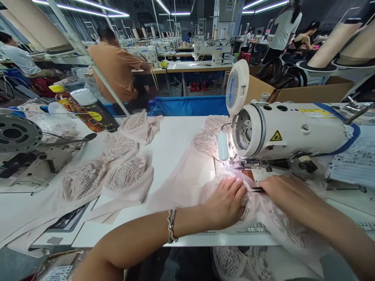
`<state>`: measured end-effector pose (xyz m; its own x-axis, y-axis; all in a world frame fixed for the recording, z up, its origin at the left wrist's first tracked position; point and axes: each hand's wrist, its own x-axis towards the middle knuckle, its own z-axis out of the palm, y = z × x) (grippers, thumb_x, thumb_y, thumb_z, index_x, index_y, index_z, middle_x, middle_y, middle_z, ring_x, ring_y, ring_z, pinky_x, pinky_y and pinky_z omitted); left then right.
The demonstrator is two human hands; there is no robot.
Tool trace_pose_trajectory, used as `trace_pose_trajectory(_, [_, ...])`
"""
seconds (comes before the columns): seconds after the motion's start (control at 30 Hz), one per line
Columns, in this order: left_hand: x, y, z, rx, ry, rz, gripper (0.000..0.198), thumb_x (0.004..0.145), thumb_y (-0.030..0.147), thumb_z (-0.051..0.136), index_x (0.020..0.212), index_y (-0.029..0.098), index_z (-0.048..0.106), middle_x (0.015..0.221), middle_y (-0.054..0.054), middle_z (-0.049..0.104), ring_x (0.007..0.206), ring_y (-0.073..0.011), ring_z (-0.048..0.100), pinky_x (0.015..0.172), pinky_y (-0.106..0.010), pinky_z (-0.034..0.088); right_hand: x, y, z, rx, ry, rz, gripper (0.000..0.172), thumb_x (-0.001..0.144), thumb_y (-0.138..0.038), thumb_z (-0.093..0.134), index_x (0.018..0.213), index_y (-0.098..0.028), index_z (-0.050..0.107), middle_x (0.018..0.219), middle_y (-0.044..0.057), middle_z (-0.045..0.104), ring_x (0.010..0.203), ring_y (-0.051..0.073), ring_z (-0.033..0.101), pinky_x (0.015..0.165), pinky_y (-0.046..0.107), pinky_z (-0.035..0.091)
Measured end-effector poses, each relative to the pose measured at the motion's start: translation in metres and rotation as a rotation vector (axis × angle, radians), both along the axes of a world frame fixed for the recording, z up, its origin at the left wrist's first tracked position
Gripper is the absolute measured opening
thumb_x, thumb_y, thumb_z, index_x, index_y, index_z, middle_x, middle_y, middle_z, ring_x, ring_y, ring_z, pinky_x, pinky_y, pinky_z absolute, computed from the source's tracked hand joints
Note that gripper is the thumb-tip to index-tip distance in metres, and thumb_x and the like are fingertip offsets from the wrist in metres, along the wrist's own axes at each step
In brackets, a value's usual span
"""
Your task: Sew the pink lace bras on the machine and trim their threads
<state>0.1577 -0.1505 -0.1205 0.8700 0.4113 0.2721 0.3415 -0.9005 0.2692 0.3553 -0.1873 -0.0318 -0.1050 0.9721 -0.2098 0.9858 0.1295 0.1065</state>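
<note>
Left hand [227, 201] lies flat, fingers spread, pressing the lace garment [263, 218] onto the tabletop [175, 156] just in front of the sewing machine [287, 130]. Your right hand [281, 189] rests on the same garment, directly below the machine head, fingers curled; a dark tool [258, 189] shows at its fingertips, but you cannot tell whether it is gripped.

Hazards, as judged from this position:
- Both sets of fingertips sit near the needle area; feeding too far forward could bring them under it.
- Lace is loose and open; uneven pressure from either hand could pucker or skew the seam.
- Part of the garment hangs over the front tabletop edge; its weight could drag the work off line.

Clearance: open tabletop lies left of the machine, up to the stacked lace pieces [117, 175]. Right of the machine, papers [354, 162] limit room.
</note>
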Motion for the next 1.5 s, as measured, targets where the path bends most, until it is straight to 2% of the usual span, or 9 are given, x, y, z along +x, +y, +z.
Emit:
trace_pose_trajectory(0.1, [-0.004,0.014,0.005,-0.041,-0.012,-0.126,0.049,0.098,0.038,0.055,0.134,0.005,0.054,0.142,-0.02,0.056,0.137,-0.0336,0.046,0.118,-0.05,0.035,-0.003,0.019,-0.034,0.212,0.14,-0.105,0.025,0.083,-0.002,0.052,0.091,-0.02,0.068,0.087,0.008,0.071,0.065,0.02,0.063,0.056,0.03,0.035])
trace_pose_trajectory(0.23, [-0.014,0.048,0.011,-0.19,-0.051,-0.303,0.029,0.104,0.018,0.04,0.124,0.014,0.06,0.132,-0.009,0.066,0.129,-0.0187,0.056,0.113,-0.036,0.043,-0.013,0.038,-0.07,0.32,0.295,-0.224,0.016,0.092,-0.027,0.05,0.089,-0.022,0.065,0.082,0.005,0.071,0.068,0.02,0.064,0.058,0.027,0.04])
trace_pose_trajectory(0.37, [-0.01,0.054,0.007,-0.144,-0.034,-0.041,0.021,0.099,0.013,0.045,0.11,0.011,0.063,0.114,-0.011,0.069,0.105,-0.0208,0.064,0.089,-0.033,0.054,-0.016,0.039,-0.079,0.367,0.387,-0.28,0.018,0.087,-0.035,0.051,0.075,-0.024,0.058,0.068,0.003,0.065,0.061,0.02,0.058,0.054,0.028,0.037])
trace_pose_trajectory(0.47, [-0.007,0.04,0.0,0.105,0.018,0.122,0.035,0.101,0.028,0.049,0.122,0.003,0.059,0.127,-0.02,0.063,0.114,-0.0302,0.06,0.093,-0.042,0.05,-0.015,0.035,-0.078,0.372,0.462,-0.285,0.02,0.084,-0.037,0.05,0.068,-0.025,0.049,0.062,0.0,0.06,0.059,0.018,0.056,0.056,0.027,0.039])
trace_pose_trajectory(0.6, [-0.009,0.024,-0.008,0.369,0.063,0.123,0.05,0.105,0.035,0.041,0.13,-0.005,0.054,0.138,-0.026,0.057,0.132,-0.0337,0.051,0.112,-0.047,0.035,-0.014,0.033,-0.076,0.32,0.632,-0.333,0.018,0.079,-0.042,0.054,0.075,-0.025,0.049,0.069,-0.001,0.064,0.056,0.016,0.058,0.056,0.025,0.044])
trace_pose_trajectory(0.7, [-0.008,0.022,-0.007,0.39,0.086,0.097,0.042,0.105,0.027,0.036,0.127,-0.003,0.057,0.127,-0.023,0.065,0.124,-0.0306,0.058,0.109,-0.045,0.038,-0.015,0.031,-0.074,0.291,0.629,-0.382,0.025,0.079,-0.048,0.059,0.076,-0.026,0.048,0.063,-0.003,0.062,0.05,0.016,0.054,0.051,0.026,0.039])
trace_pose_trajectory(0.9, [-0.006,0.026,-0.007,0.367,0.089,0.056,0.047,0.105,0.028,0.037,0.132,-0.008,0.051,0.131,-0.026,0.063,0.12,-0.0298,0.06,0.103,-0.039,0.043,-0.017,0.027,-0.072,0.364,0.535,-0.275,0.032,0.086,-0.045,0.051,0.065,-0.026,0.036,0.053,-0.004,0.051,0.045,0.015,0.04,0.049,0.027,0.034])
trace_pose_trajectory(1.17, [-0.01,0.033,0.001,0.213,0.083,0.015,0.04,0.103,0.032,0.039,0.12,0.001,0.059,0.137,-0.026,0.057,0.114,-0.0307,0.061,0.09,-0.043,0.049,-0.02,0.019,-0.088,0.5,0.517,-0.076,0.014,0.095,-0.025,0.042,0.086,-0.023,0.053,0.066,0.001,0.067,0.052,0.017,0.062,0.053,0.026,0.044])
trace_pose_trajectory(1.5, [-0.013,0.038,0.004,0.142,0.072,0.031,0.048,0.099,0.038,0.044,0.131,0.002,0.052,0.141,-0.023,0.054,0.114,-0.0318,0.056,0.091,-0.043,0.044,-0.024,0.013,-0.085,0.619,0.228,0.262,0.045,0.091,0.002,0.033,0.123,-0.008,0.063,0.095,0.012,0.075,0.075,0.019,0.071,0.07,0.028,0.057])
